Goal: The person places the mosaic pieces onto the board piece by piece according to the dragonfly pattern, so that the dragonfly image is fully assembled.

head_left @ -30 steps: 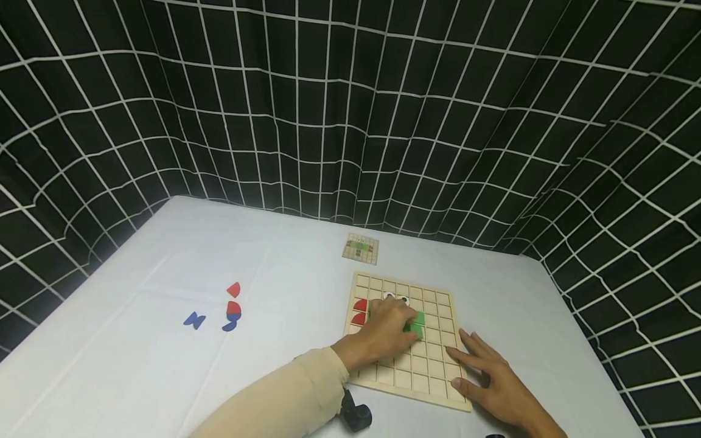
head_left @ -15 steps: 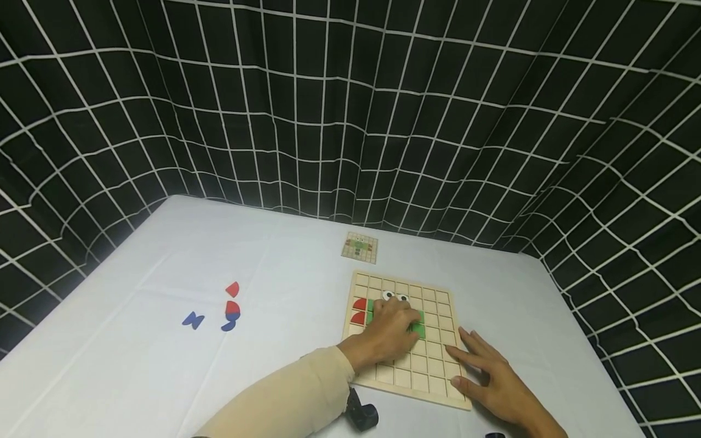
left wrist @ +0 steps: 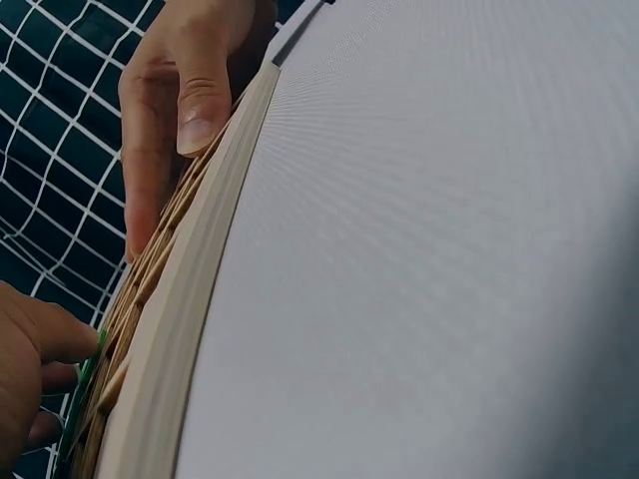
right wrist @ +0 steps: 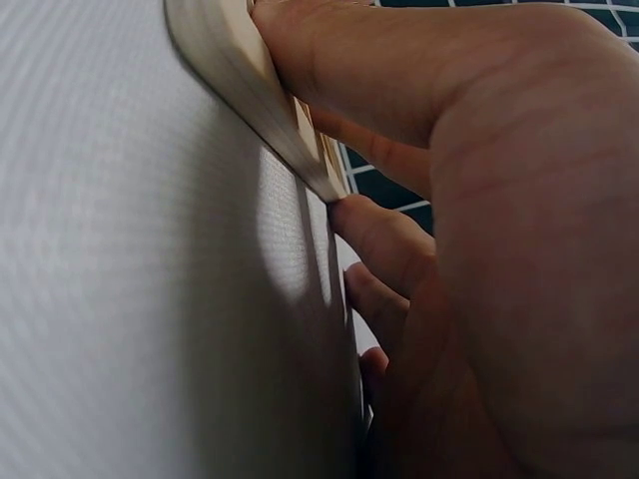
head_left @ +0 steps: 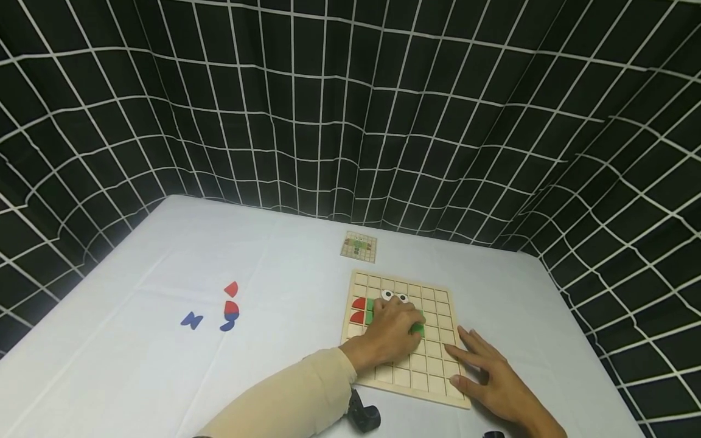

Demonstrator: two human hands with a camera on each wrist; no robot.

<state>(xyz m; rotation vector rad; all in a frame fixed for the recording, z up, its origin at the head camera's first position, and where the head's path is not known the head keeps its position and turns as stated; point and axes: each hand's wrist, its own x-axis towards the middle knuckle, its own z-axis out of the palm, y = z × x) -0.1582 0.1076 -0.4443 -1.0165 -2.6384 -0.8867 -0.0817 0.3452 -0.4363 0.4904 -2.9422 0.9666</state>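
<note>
A wooden grid board point(head_left: 438, 368) lies on the table. My left hand point(head_left: 391, 331) reaches over its middle with bent fingers, covering part of the green pieces point(head_left: 418, 328) there. In the left wrist view, the left thumb point(left wrist: 72, 337) touches the edge of a green piece point(left wrist: 82, 384), with the other fingers curled close by. My right hand point(head_left: 493, 380) rests at the board's right edge, fingers spread and thumb on the rim, as the right wrist view also shows. Red quarter-round pieces point(head_left: 358, 317) and two round eye pieces point(head_left: 387, 295) sit in the grid.
Behind the board lies a small pattern card point(head_left: 358, 247). To the left on the white table point(head_left: 285, 261) are loose red pieces point(head_left: 231, 289) and blue pieces point(head_left: 191, 320). A black device point(head_left: 364, 417) is by the left wrist. A dark gridded curtain point(head_left: 306, 115) stands behind.
The left hand has shifted slightly to the right over the green pieces, uncovering more green at its left. The right hand stays at the board's edge.
</note>
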